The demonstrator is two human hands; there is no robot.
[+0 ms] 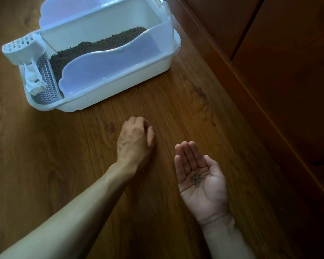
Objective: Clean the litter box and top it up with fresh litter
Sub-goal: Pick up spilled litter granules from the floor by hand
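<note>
A white litter box point(120, 88) with tall pale splash walls stands on the wooden floor at the upper left, holding dark brown litter point(94, 47). A white slotted scoop point(24, 47) hangs on its left end, above a grey grate. My right hand point(200, 176) lies palm up with straight fingers, carrying a small pile of litter pellets point(197, 178). My left hand point(137, 139) is down on the floor to its left, knuckles up, fingers curled under; I cannot see whether it holds anything.
Dark wooden furniture with a raised base board point(251, 94) runs diagonally along the right side. A few stray pellets point(202, 100) lie on the wooden floor point(64, 156) near that board.
</note>
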